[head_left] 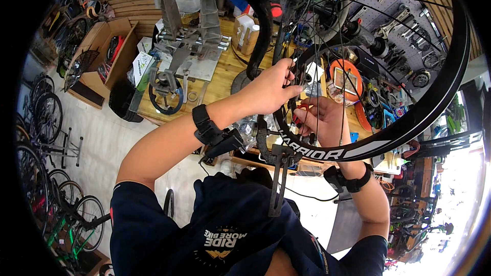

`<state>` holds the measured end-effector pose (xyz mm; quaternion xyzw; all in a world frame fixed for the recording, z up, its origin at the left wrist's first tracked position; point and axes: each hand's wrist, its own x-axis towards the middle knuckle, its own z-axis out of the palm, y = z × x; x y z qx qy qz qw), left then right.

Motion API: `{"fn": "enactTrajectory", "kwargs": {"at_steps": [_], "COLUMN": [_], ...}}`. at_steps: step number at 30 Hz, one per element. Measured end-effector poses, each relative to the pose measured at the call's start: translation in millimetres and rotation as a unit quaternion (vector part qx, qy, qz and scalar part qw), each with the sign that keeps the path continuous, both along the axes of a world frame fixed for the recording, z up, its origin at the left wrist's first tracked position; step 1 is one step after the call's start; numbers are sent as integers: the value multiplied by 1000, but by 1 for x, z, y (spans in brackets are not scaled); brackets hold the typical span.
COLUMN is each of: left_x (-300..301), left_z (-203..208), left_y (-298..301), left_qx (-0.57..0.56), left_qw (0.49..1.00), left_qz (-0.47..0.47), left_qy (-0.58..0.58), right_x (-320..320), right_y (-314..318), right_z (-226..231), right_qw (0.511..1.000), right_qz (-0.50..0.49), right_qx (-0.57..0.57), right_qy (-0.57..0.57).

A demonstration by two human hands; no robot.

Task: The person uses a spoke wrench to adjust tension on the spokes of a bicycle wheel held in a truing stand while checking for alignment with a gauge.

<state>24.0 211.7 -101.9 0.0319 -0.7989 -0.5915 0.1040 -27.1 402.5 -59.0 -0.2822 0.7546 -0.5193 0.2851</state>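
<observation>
A bicycle wheel [409,134] with a black rim and thin dark spokes is mounted upright in a black truing stand [263,36]. My left hand [271,88] is closed round the wheel's left side, its curled fingertips partly hidden among rim and spokes. Just right of it, my right hand [326,115] pinches a small red spoke wrench [302,113] against the spokes close to the rim. The stand's slotted metal gauge arm [279,179] hangs below the rim on the near side. Both wrists wear black straps.
Behind the wheel, a wooden workbench [225,66] carries a metal fixture [176,56], a plastic bottle [250,38] and an orange round tray [345,79]. Tools hang on a pegboard [404,0]. A cardboard box [94,79] and bicycles [48,110] stand to the left.
</observation>
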Motion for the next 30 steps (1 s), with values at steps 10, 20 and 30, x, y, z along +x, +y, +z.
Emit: {"fn": "enactTrajectory", "kwargs": {"at_steps": [10,20,30], "left_x": [3,5,2], "left_z": [2,11,6], "left_y": [2,0,0], "left_qx": [21,-6,-14], "left_qw": [1000,1000,1000], "left_qz": [2,-2,-1], "left_qy": [14,-7,2], "right_x": [-5,-12,-9], "right_y": [-4,2,3], "right_z": [-28,-39,-28], "right_qw": [997,992,991], "right_qz": [46,88,120], "right_qx": [-63,-66,-55], "right_qy": [-5,67,-7]}}
